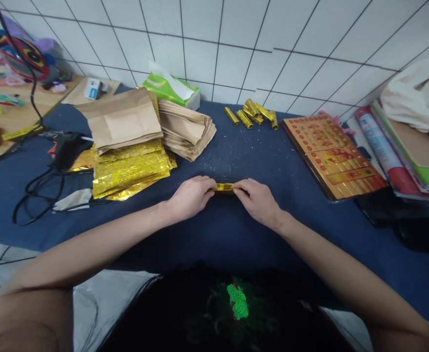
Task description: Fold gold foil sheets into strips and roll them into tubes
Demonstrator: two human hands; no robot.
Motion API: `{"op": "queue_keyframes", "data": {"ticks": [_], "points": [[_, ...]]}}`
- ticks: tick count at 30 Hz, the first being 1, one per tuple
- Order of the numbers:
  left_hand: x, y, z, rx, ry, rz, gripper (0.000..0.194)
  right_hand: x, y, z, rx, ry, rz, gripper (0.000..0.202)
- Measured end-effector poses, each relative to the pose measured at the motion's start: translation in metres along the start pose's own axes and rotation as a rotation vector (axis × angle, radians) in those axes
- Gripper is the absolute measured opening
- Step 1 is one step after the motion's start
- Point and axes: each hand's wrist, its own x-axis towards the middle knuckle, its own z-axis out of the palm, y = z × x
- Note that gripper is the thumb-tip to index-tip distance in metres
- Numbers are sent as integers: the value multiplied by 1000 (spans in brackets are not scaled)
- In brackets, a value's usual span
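Note:
Between my two hands, near the front middle of the blue cloth, is a narrow strip of gold foil paper (224, 187), folded or rolled. My left hand (192, 196) pinches its left end with thumb and fingers. At the right end my right hand (256, 199) grips it the same way. Only the middle of the strip shows; its ends are hidden by my fingers. Left of my hands lies a stack of gold foil sheets (134, 168), partly covered by brown paper sheets (124, 120). Several finished-looking gold rolls (253, 111) sit near the wall.
A second brown paper stack (187, 128) lies before a green tissue pack (170, 89). On the left are a black glue gun (68, 149) and its looping cable. A gold-and-red packet (333, 155) lies on the right, beside a red-and-blue cylinder (383, 149) and folders.

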Motion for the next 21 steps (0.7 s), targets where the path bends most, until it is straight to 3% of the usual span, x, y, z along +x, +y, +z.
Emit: {"op": "queue_keyframes", "data": {"ticks": [6,11,21], "points": [[8,-1,-2,-58,-55,-146,13,9,-1,2,-28,-43,122,16],[16,2,-3,41,-98,-228,15,16,-3,3,-88,-99,177,19],[18,5,0,157,-118,-207,15,19,-4,6,-184,-132,132,21]]}}
